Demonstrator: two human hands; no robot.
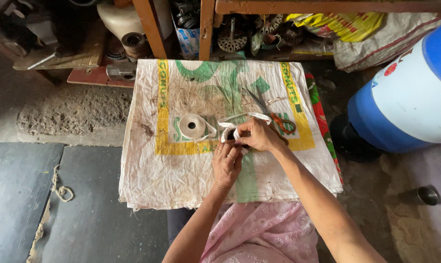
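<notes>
White tape [240, 118] runs from a roll [191, 125] lying flat on the woven sack [181, 170] toward both hands, looping over before it reaches them. The right hand [259, 135] has its fingers [243, 132] pinched together on the tape's end, wrapped around a small dark object that is mostly hidden. The left hand [226, 163] sits just below, its fingers [231, 150] closed against the same bundle from underneath. Orange-handled scissors [279, 121] lie on the sack just beyond the right hand. A blue and white drum [405, 97] stands to the right.
</notes>
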